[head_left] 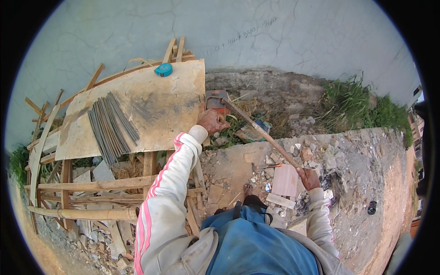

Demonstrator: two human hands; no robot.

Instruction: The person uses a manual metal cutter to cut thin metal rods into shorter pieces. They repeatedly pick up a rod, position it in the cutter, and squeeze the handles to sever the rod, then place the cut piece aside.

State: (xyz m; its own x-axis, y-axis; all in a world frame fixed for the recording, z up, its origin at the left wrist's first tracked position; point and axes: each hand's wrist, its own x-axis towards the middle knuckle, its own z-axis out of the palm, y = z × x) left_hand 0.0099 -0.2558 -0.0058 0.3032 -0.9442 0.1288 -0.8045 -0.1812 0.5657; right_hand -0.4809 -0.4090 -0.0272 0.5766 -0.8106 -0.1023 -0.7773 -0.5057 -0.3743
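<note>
My right hand grips the lower end of a long rusty bar, whose upper end reaches the grey and red fitting at the board's right edge. Just below that fitting, my left hand has its fingers curled; what is in them is unclear. To its left, a stained plywood board rests on timber, bearing a bundle of grey metal rods and, near its far edge, a teal tape measure.
A timber frame stands at left over debris. A cracked wall runs behind, with weeds at its foot. A red-handled tool, a pink board and a dark can lie on the rubble-strewn ground.
</note>
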